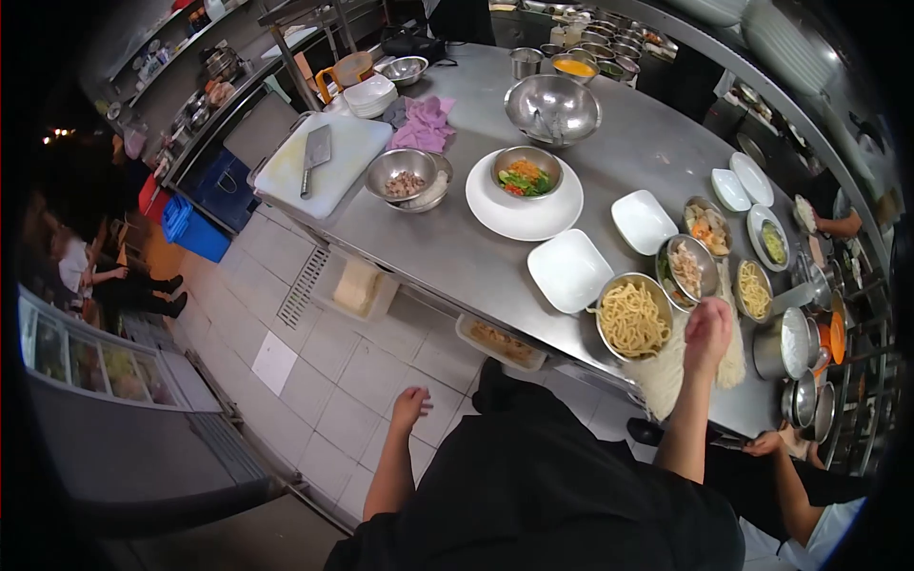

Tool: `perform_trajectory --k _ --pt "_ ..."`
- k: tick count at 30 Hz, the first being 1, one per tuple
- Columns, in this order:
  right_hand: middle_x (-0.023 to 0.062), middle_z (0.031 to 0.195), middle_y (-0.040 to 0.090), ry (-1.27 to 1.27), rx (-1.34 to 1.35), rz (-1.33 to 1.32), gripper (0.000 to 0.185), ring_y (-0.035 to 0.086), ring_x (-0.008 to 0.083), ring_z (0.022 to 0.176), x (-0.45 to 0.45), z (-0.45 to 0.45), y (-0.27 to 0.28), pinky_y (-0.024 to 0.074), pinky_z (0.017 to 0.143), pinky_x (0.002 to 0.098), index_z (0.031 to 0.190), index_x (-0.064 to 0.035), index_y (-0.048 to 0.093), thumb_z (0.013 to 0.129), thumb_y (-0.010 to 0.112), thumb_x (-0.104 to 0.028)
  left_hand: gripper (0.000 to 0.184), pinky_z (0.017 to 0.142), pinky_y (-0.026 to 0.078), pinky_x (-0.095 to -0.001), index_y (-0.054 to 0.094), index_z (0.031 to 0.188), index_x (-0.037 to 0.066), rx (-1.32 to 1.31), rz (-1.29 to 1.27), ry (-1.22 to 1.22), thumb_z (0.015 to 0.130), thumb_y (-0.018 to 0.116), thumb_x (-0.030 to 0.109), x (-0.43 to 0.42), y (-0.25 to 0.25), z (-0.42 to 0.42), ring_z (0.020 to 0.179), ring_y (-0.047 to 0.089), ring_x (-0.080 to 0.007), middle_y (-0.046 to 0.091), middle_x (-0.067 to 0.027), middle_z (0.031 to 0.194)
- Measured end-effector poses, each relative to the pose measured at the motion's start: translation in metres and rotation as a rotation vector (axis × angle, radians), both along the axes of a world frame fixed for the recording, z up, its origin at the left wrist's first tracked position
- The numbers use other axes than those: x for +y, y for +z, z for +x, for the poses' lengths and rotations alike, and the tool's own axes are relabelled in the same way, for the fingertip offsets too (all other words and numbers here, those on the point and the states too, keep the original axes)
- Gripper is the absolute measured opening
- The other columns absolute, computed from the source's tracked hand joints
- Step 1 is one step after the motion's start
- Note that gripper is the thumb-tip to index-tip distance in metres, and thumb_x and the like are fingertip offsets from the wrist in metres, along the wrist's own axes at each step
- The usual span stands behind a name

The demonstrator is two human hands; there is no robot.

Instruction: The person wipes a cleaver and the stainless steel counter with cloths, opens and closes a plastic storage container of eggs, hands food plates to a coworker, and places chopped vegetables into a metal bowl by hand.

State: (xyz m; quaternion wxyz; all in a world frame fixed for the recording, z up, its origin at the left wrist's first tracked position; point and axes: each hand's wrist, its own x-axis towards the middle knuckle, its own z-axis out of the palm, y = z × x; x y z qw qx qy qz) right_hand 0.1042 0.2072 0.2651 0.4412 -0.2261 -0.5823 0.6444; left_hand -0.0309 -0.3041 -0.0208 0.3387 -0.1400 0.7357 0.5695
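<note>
A: Your right hand (709, 338) is hovering at the near side of the steel surface (428, 238), just beside the thick noodles (633, 319). Its fingers are bending inward, but I cannot tell whether they are gripping anything.

B: And your left hand (411, 407) is hanging over the tiled floor (328, 381), well apart from the food, its fingers loosely parted and slightly bent. How are those noodles looking beside you?

A: They're glistening yellow, coiling over one another and filling their metal bowl (661, 293) close to the rim, at the surface's near edge. Two white squarish dishes (571, 271) are sitting beyond them.

B: Next to your right hand, pale pinkish meat (685, 266) is lying in shreds inside another metal bowl (708, 270). I cannot tell whether you're touching that bowl.

A: Below your fingers, a bundle of fine off-white strands (664, 376) is spreading along the edge, looking matte and dry against the shiny noodles.
</note>
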Motion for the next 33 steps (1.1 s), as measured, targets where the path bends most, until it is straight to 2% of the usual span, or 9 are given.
perform_trajectory --k 2,6,8,11,15,20,27,29,33 --pt "-0.0008 0.064 0.049 0.088 0.029 -0.033 0.014 0.040 0.0055 0.048 -0.023 -0.050 -0.012 0.0288 0.041 0.0191 0.093 -0.0063 0.056 0.094 0.054 -0.020 0.028 0.065 0.051 -0.0302 0.057 0.104 0.003 0.096 0.067 -0.004 0.093 0.053 0.029 0.019 0.040 -0.048 0.078 0.066 -0.0197 0.066 -0.0106 0.095" --pt "-0.0009 0.066 0.052 0.406 -0.053 -0.216 0.012 0.044 0.0058 0.051 -0.094 -0.134 -0.033 0.0330 0.044 0.0200 0.091 -0.0079 0.058 0.093 0.055 -0.019 0.027 0.067 0.052 -0.0292 0.057 0.103 0.003 0.219 0.198 0.012 0.095 0.053 0.028 0.049 0.116 -0.129 0.079 0.066 -0.0196 0.066 -0.0102 0.097" --pt "-0.0005 0.069 0.055 0.606 -0.246 -0.278 0.012 0.048 0.0065 0.055 -0.118 -0.164 -0.042 0.0366 0.047 0.0206 0.092 -0.0070 0.060 0.093 0.056 -0.018 0.025 0.066 0.051 -0.0278 0.057 0.101 0.002 0.308 0.235 0.033 0.096 0.052 0.026 0.057 0.143 -0.167 0.076 0.065 -0.0179 0.067 -0.0104 0.096" --pt "0.0018 0.071 0.058 0.817 -0.305 -0.198 0.012 0.052 0.0078 0.058 -0.146 -0.199 -0.044 0.0423 0.052 0.0219 0.094 -0.0039 0.060 0.094 0.055 -0.014 0.025 0.065 0.051 -0.0275 0.058 0.099 0.002 0.374 0.292 0.080 0.097 0.051 0.026 0.071 0.173 -0.213 0.074 0.064 -0.0165 0.067 -0.0104 0.096" --pt "0.0030 0.074 0.061 0.905 -0.379 -0.073 0.013 0.055 0.0078 0.062 -0.156 -0.222 -0.035 0.0455 0.057 0.0214 0.096 -0.0028 0.060 0.095 0.054 -0.015 0.025 0.064 0.051 -0.0272 0.058 0.098 0.002 0.365 0.301 0.096 0.097 0.051 0.026 0.078 0.188 -0.268 0.073 0.064 -0.0159 0.066 -0.0102 0.095" --pt "0.0039 0.076 0.063 0.782 -0.413 -0.039 0.013 0.056 0.0081 0.063 -0.145 -0.232 -0.042 0.0459 0.057 0.0211 0.097 -0.0029 0.059 0.095 0.055 -0.015 0.028 0.060 0.051 -0.0269 0.054 0.106 0.002 0.296 0.298 0.082 0.097 0.050 0.027 0.086 0.185 -0.340 0.070 0.064 -0.0168 0.065 -0.0092 0.090" --pt "0.0028 0.074 0.063 0.430 -0.528 -0.101 0.015 0.054 0.0072 0.063 -0.176 -0.243 -0.044 0.0432 0.056 0.0207 0.097 -0.0030 0.061 0.092 0.057 -0.017 0.034 0.058 0.053 -0.0282 0.051 0.117 0.003 0.218 0.303 -0.034 0.097 0.048 0.031 0.095 0.161 -0.426 0.073 0.067 -0.0178 0.066 -0.0103 0.095" --pt "0.0028 0.074 0.063 0.382 -0.515 -0.126 0.015 0.054 0.0071 0.063 -0.197 -0.256 -0.046 0.0428 0.055 0.0207 0.097 -0.0032 0.061 0.092 0.057 -0.017 0.034 0.060 0.053 -0.0282 0.051 0.119 0.004 0.219 0.300 -0.173 0.097 0.048 0.029 0.093 0.163 -0.441 0.077 0.068 -0.0178 0.066 -0.0100 0.098" --pt "0.0020 0.074 0.063 0.312 -0.523 -0.187 0.015 0.054 0.0070 0.061 -0.244 -0.285 -0.063 0.0417 0.053 0.0216 0.098 -0.0045 0.061 0.092 0.056 -0.017 0.029 0.062 0.051 -0.0277 0.054 0.109 0.003 0.192 0.355 -0.350 0.095 0.051 0.029 0.087 0.166 -0.461 0.077 0.067 -0.0167 0.065 -0.0079 0.096"
